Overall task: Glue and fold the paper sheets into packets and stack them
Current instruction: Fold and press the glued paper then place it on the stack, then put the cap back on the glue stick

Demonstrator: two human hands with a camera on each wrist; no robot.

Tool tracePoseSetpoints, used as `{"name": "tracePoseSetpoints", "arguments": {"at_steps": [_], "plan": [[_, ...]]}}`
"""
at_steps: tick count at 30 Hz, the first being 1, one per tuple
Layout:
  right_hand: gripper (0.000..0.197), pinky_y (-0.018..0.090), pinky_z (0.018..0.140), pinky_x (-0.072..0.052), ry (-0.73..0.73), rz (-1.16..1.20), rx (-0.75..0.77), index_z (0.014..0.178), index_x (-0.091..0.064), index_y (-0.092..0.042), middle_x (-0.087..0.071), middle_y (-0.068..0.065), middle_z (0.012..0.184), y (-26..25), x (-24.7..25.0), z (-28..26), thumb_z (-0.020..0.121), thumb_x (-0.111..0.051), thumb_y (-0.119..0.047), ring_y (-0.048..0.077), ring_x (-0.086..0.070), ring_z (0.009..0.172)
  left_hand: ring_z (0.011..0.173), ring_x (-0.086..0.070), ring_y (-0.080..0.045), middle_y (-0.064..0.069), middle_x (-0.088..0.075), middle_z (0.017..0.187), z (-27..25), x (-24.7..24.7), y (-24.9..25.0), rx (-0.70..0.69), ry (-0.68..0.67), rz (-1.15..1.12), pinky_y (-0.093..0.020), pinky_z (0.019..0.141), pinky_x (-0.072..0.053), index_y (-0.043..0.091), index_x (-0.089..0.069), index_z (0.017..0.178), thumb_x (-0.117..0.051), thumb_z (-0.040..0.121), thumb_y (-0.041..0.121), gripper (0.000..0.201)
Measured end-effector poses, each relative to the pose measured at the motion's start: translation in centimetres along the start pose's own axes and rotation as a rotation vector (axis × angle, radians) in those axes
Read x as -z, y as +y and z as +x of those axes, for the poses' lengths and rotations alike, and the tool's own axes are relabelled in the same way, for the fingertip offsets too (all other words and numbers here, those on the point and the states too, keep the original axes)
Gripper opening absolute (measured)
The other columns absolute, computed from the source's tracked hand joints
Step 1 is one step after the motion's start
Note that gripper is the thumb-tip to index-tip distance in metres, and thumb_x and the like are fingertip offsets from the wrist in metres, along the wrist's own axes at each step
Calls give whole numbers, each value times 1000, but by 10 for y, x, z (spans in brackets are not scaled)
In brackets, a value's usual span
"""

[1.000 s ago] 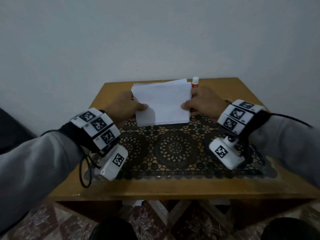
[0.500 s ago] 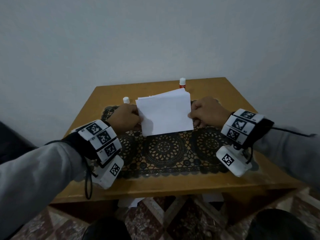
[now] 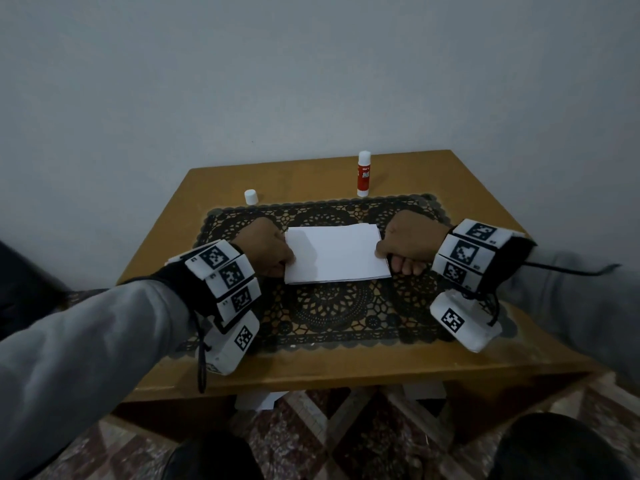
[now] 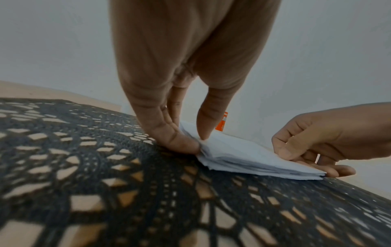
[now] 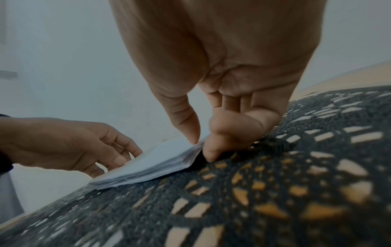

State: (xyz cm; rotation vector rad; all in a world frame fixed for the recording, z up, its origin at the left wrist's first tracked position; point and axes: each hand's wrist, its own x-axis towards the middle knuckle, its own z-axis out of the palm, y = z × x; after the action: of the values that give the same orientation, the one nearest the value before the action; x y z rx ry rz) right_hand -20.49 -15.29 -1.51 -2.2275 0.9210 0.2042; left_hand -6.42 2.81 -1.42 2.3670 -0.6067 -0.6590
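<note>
Left hand (image 3: 268, 249) and right hand (image 3: 410, 247): each grip pinching an opposite end of flat white paper stack (image 3: 334, 254), thumbs on top, between them on black lace mat (image 3: 332, 317).

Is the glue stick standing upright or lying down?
Upright: the glue stick stands on its base on the table, behind the lace mat.

Dim, bluish, noisy pics (wide-angle edge warp), wrist-view foregrounds blurred.
</note>
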Motion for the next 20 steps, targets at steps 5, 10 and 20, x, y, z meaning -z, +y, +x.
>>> {"name": "tracePoseSetpoints", "arguments": {"at_steps": [5,10,20], "plan": [[28,22,38,-43,19,-80,3,79,-63,4,-68,14,62,0,7,3,90,-60,-22,18,-54,38,60,-63,-26,-19,-68,79,2,8,-3,-9,-27,30,-36,60,-59,-6,-70,88,-69,83,3,11],[23,32,59,-54,213,-54,44,88,-66,1,-72,14,79,-11,33,27,90,-62,-21,21,-61,56,57,-60,-23,-14,-66,76,13,22,-5,-31,24,103,-32,54,-52,0,-66,87,-60,87,3,7],[44,48,86,-55,365,53,164,112,-61,-8,-68,14,100,-39,44,111,78,-75,-32,33,-66,94,74,-68,-23,-10,-69,83,24,25,-2,-188,94,167,-31,66,-58,9,-62,90,-55,89,9,7]]}}
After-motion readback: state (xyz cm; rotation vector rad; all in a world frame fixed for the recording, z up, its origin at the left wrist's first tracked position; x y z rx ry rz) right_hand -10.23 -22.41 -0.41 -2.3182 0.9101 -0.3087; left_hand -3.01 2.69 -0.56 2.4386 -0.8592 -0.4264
